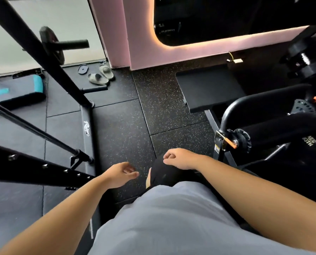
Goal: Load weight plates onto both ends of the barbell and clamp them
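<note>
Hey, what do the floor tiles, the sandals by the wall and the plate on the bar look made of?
Floor tiles: likely rubber, matte black with pale speckles and seams. Sandals: probably moulded foam or rubber, dull grey-green, one piece. Plate: matte black, rubber-coated or painted metal; too blurred to tell.

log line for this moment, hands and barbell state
left hand: loosely curled, empty | right hand: loosely curled, empty | barbell: one weight plate on visible end, no clamp visible | hands: away from barbell

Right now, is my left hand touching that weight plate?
Apart. The head view shows the left hand empty over the floor, far from the weight plate on the barbell.
</note>
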